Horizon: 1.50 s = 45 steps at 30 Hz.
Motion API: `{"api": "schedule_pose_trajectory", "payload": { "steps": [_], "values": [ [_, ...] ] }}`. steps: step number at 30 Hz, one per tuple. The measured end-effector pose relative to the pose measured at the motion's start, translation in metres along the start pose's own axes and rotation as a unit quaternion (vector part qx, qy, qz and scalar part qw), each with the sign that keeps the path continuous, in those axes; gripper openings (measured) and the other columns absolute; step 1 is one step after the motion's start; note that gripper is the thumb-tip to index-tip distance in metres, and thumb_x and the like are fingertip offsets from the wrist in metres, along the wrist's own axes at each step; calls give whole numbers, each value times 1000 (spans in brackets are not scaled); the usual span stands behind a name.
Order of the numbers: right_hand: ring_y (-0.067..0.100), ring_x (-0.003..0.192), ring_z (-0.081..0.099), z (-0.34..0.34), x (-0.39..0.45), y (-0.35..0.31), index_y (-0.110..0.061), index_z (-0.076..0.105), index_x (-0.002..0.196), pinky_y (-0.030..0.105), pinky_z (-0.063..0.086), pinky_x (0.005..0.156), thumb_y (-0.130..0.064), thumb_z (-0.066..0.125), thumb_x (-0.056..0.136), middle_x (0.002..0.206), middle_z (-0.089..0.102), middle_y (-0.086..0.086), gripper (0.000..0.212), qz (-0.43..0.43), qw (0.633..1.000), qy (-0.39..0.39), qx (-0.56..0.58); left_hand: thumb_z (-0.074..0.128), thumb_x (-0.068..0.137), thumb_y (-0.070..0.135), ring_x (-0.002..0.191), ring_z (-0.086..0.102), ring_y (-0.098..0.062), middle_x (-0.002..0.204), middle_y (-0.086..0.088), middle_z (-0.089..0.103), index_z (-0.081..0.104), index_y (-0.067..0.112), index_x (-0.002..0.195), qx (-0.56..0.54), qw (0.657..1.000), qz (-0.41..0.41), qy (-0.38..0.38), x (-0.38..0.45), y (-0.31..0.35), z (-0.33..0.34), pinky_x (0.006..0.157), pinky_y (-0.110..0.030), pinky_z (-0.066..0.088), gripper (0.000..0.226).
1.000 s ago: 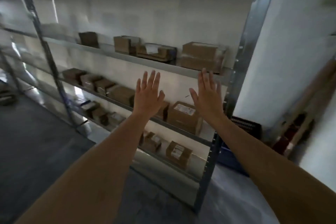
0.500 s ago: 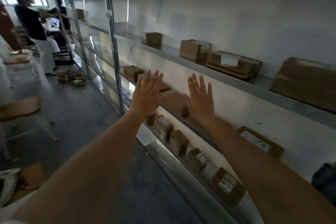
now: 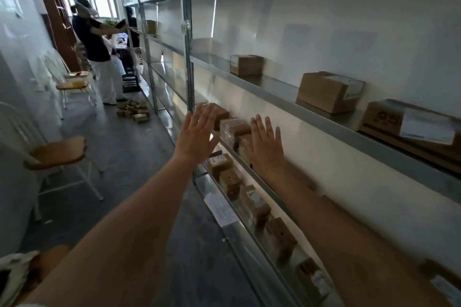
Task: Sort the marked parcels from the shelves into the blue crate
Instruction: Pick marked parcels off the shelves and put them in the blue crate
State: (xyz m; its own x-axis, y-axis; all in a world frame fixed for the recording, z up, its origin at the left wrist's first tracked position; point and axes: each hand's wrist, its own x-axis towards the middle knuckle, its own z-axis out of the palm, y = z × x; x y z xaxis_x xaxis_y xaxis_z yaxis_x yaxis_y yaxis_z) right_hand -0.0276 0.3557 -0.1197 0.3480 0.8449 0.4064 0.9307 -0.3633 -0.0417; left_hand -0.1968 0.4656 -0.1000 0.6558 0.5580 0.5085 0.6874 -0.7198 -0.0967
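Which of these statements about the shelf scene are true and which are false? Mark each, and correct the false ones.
1. Both hands are open and hold nothing. True: the left hand and right hand are spread flat.
2. The right hand grips a box. False: it holds nothing.
3. Brown boxes sit on the upper shelf. True, for example one box.
4. The wooden chair stands on the shelf. False: it stands on the floor.
5. Another person stands further down the aisle. True.
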Motion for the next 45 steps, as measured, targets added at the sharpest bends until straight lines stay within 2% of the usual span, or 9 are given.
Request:
{"api": "schedule_pose_trajectory", "payload": {
  "steps": [5,12,19,25,31,37,41,43,45],
  "values": [
    [26,151,-7,37,99,-8,-14,5,156,45,-4,120,-49,18,102,164,-3,6,65,-31,999,23,3,25,100,42,148,-9,-24,162,-3,-3,0,17,154,15,999,-31,0,71,-34,40,121,-44,-2,65],
    [27,151,-6,103,202,-34,-12,4,156,45,-4,119,-49,15,102,164,-2,7,67,-47,999,13,6,20,98,48,148,-12,-23,161,-3,-9,-5,18,153,9,999,-49,-12,140,-98,102,121,-44,-4,67],
    [27,151,-2,180,286,-63,-15,7,156,45,-2,120,-53,19,101,164,1,5,68,32,999,4,21,22,101,45,148,-12,-24,162,-3,-7,-5,19,153,6,999,-14,-43,210,-171,168,121,-45,0,65],
    [27,151,-3,227,362,-71,-14,6,156,43,-7,116,-50,23,103,164,1,6,66,69,997,3,25,23,100,45,147,-15,-23,161,-2,-10,-6,19,153,-15,998,3,-61,279,-225,218,121,-45,-4,66],
    [25,151,-5,291,438,-76,-15,5,156,44,-3,120,-50,20,102,164,-1,5,66,100,994,-16,33,23,100,46,147,-15,-23,161,-3,-10,-7,19,153,-41,996,26,-79,336,-260,299,121,-45,0,66],
    [28,151,-1,365,504,-78,-12,8,156,46,2,122,-47,27,103,164,2,8,67,138,988,-33,60,23,101,47,147,-14,-24,161,-4,-9,-9,19,152,-51,989,57,-125,407,-299,381,121,-46,1,67],
    [29,151,-1,400,540,-76,-10,8,156,46,3,123,-45,32,102,164,2,9,69,197,975,-44,92,22,100,47,147,-14,-24,161,-4,-10,-10,20,152,-62,984,80,-145,457,-325,426,121,-45,-1,66],
    [30,151,-5,416,551,-70,-12,4,156,47,1,123,-50,36,100,164,-2,8,75,226,967,-56,101,23,100,47,148,-13,-24,161,-4,-9,-8,20,153,-76,980,86,-162,478,-331,450,121,-46,-1,66],
    [34,149,-12,433,560,-61,-15,-3,156,48,-5,120,-64,45,90,163,-12,7,95,247,959,-88,106,23,101,47,148,-10,-25,162,-3,-7,-5,21,153,-89,974,95,-187,498,-329,475,121,-46,0,65]
  ]
}}
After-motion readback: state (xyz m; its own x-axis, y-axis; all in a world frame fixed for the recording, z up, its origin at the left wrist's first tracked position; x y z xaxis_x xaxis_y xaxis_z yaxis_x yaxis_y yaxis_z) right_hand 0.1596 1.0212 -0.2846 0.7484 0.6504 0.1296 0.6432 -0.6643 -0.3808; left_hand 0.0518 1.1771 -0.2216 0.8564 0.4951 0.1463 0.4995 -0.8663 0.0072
